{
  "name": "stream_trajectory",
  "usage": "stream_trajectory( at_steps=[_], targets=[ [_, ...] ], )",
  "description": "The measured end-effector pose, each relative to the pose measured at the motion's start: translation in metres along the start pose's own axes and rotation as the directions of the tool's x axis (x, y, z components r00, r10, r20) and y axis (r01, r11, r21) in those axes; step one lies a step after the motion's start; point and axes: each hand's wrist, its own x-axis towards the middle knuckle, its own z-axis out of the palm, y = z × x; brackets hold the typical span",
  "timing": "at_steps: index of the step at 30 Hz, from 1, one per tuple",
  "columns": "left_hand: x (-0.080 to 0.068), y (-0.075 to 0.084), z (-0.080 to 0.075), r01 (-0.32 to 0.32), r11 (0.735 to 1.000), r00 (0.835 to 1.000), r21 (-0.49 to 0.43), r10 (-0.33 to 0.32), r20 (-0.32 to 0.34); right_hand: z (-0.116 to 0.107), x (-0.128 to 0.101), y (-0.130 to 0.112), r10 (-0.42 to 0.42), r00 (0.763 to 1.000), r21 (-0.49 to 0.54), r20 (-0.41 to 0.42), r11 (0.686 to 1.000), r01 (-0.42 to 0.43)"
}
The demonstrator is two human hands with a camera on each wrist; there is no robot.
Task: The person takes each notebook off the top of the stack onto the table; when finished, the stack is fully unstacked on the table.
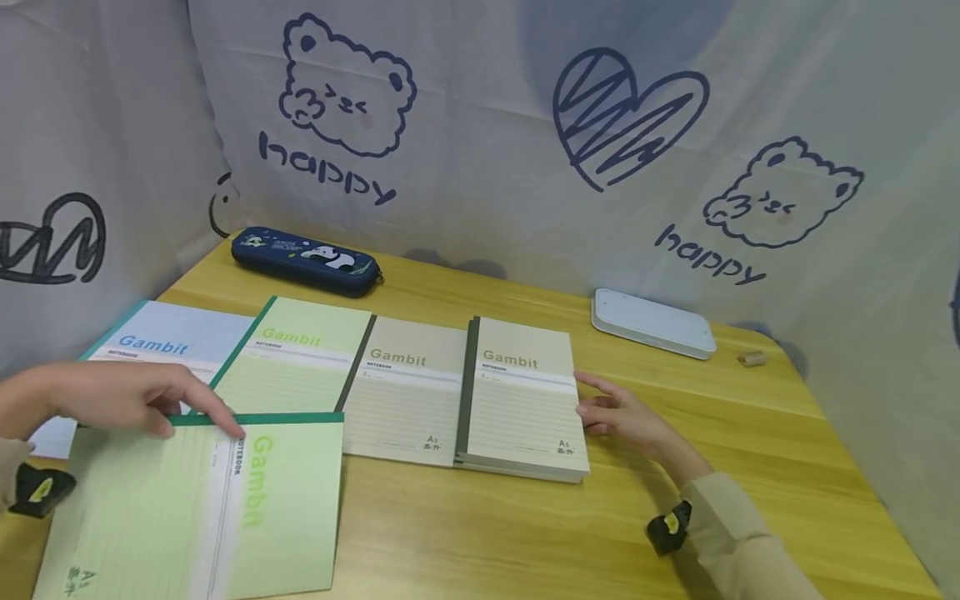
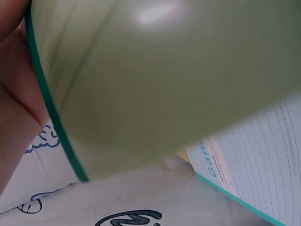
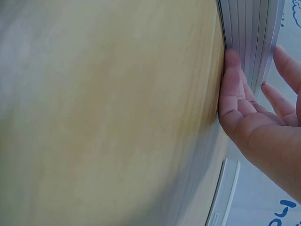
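Observation:
My left hand (image 1: 123, 396) pinches a light green Gambit notebook (image 1: 142, 517) by its dark green spine and holds it tilted in front of the row. In the left wrist view the same notebook's cover (image 2: 164, 80) fills most of the picture. At the right end of the row stands a stack of beige notebooks (image 1: 521, 408) with dark spines. The fingers of my right hand (image 1: 633, 429) touch the stack's right side; in the right wrist view they lie against the page edges (image 3: 247, 37), thumb apart.
Left of the stack lie a beige notebook (image 1: 405, 400), a green notebook (image 1: 315, 325) and a blue notebook (image 1: 202, 329), partly covered. A navy panda pencil case (image 1: 303, 260), a white flat case (image 1: 652, 323) and a small tan piece (image 1: 752, 358) sit toward the back, before a printed curtain (image 1: 480, 125).

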Motion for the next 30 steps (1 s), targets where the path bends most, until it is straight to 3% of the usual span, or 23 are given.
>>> stream_trajectory(
  at_steps=[8, 10, 12, 14, 16, 19, 20, 23, 27, 30],
  targets=[
    [-0.010, -0.009, -0.004, 0.020, 0.990, 0.992, -0.142, -0.002, 0.128, -0.001, 0.000, 0.000, 0.003, 1.000, 0.008, 0.009, 1.000, -0.003],
    [-0.016, -0.013, -0.005, 0.042, 0.995, 0.993, -0.089, -0.032, 0.114, -0.001, 0.000, 0.000, -0.001, 1.000, 0.003, 0.010, 1.000, 0.001],
    [-0.023, -0.015, -0.007, 0.118, 0.993, 0.991, -0.003, -0.118, 0.065, -0.001, 0.000, 0.000, -0.002, 1.000, 0.000, 0.009, 1.000, 0.002],
    [-0.028, -0.017, -0.006, 0.236, 0.971, 0.971, 0.031, -0.237, 0.024, -0.001, 0.000, 0.000, -0.003, 1.000, -0.006, 0.008, 1.000, 0.003],
    [-0.032, -0.018, -0.006, 0.346, 0.937, 0.938, 0.042, -0.346, -0.008, -0.001, 0.000, 0.000, -0.002, 1.000, -0.007, 0.006, 1.000, 0.002],
    [-0.036, -0.023, -0.007, 0.399, 0.917, 0.917, 0.009, -0.400, 0.002, -0.001, 0.000, 0.001, -0.001, 1.000, -0.005, 0.006, 1.000, 0.001],
    [-0.037, -0.025, -0.008, 0.397, 0.918, 0.918, -0.008, -0.397, 0.011, -0.001, 0.000, 0.001, -0.001, 1.000, -0.007, 0.007, 1.000, 0.001],
    [-0.043, -0.034, -0.009, 0.453, 0.891, 0.892, -0.039, -0.453, 0.004, -0.001, 0.000, 0.001, -0.001, 1.000, -0.005, 0.010, 1.000, 0.001],
    [-0.047, -0.045, -0.008, 0.565, 0.819, 0.822, -0.100, -0.569, -0.027, -0.001, 0.000, 0.000, 0.000, 1.000, -0.002, 0.009, 1.000, 0.000],
    [-0.049, -0.048, -0.008, 0.601, 0.789, 0.793, -0.133, -0.608, -0.025, 0.000, 0.000, 0.000, 0.003, 1.000, 0.000, 0.007, 1.000, -0.003]
  ],
)
